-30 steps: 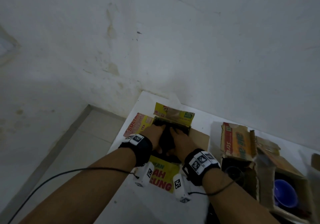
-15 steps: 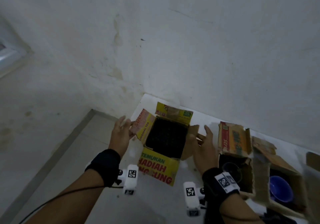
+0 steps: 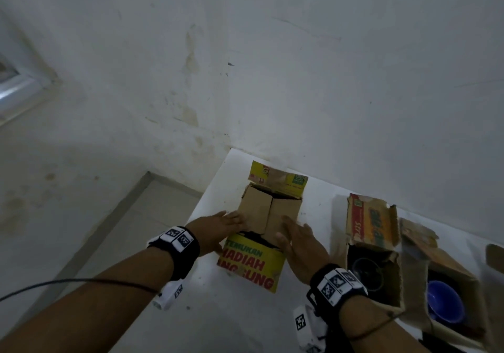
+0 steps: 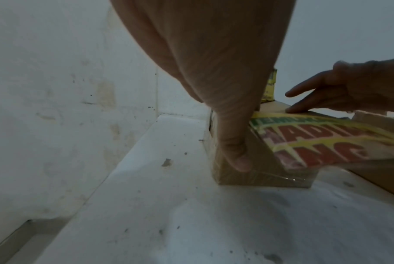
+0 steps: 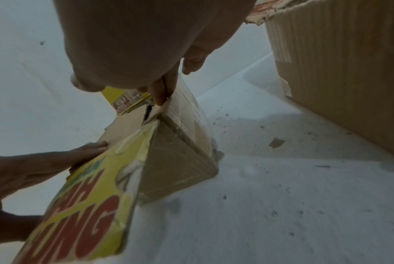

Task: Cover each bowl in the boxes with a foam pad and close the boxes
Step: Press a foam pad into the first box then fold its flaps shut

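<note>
A yellow-printed cardboard box (image 3: 252, 265) stands on the white table (image 3: 218, 314) near the wall corner. Its two brown side flaps (image 3: 268, 212) are folded in and meet at the middle. My left hand (image 3: 222, 227) presses the left flap with straight fingers, and its thumb (image 4: 236, 153) lies down the box's side. My right hand (image 3: 297, 239) lies flat on the right flap, fingers straight (image 4: 304, 100). The front flap (image 5: 83, 205) and the back flap (image 3: 278, 179) stand out, unfolded. The flaps hide the inside except for a dark strip at the front.
To the right stands an open box (image 3: 373, 227) with a dark bowl (image 3: 366, 273) in it. Beyond it another open box (image 3: 447, 268) holds a blue bowl (image 3: 444, 302). The wall is close behind, and the table's left edge drops to the floor (image 3: 109, 230).
Both hands came out of the box, took the two side flaps at the box's sides and folded them inward. They now press the flaps flat over the dark pad.
</note>
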The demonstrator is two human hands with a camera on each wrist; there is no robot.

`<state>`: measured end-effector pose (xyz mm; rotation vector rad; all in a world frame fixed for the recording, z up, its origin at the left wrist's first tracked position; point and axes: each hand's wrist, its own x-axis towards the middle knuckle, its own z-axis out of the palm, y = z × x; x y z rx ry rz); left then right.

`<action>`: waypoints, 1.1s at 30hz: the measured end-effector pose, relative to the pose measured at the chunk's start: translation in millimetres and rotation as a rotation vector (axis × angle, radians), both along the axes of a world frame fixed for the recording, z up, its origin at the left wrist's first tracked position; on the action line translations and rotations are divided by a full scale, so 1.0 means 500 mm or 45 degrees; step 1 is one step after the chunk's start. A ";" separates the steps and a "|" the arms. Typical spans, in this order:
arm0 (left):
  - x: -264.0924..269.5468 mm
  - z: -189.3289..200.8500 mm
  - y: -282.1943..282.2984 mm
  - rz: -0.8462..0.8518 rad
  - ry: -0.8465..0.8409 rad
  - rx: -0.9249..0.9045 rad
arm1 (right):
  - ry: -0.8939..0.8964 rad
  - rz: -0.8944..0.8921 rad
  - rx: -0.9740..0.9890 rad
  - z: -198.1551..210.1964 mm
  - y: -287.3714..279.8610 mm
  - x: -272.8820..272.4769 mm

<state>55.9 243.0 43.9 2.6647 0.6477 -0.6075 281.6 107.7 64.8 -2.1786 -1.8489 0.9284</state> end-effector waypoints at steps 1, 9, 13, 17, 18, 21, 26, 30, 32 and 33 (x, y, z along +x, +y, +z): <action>0.001 -0.001 0.000 0.004 -0.001 0.006 | 0.046 -0.032 -0.006 -0.012 -0.001 0.004; -0.001 0.010 -0.002 0.357 -0.247 -0.205 | 0.460 -0.473 0.302 -0.036 0.015 0.036; 0.025 0.007 -0.018 0.817 -0.660 -0.261 | 0.479 -0.733 0.556 -0.020 0.066 0.065; 0.049 -0.019 -0.024 1.027 -0.713 -0.319 | 0.570 -0.724 0.529 -0.011 0.130 0.100; 0.055 -0.018 -0.023 1.033 -0.698 -0.316 | 0.584 -0.693 0.507 -0.007 0.141 0.107; 0.061 -0.019 -0.012 1.009 -0.683 -0.304 | 0.500 -0.589 0.504 0.006 0.153 0.117; 0.063 -0.029 0.001 0.974 -0.689 -0.275 | 0.230 -0.300 0.578 -0.003 0.120 0.098; 0.056 -0.033 0.004 0.937 -0.682 -0.282 | -0.078 -0.037 0.463 -0.038 0.098 0.089; 0.055 -0.031 0.002 0.870 -0.627 -0.251 | -0.122 0.001 0.397 -0.042 0.092 0.083; 0.056 -0.028 0.000 0.830 -0.603 -0.233 | -0.151 0.031 0.396 -0.040 0.092 0.080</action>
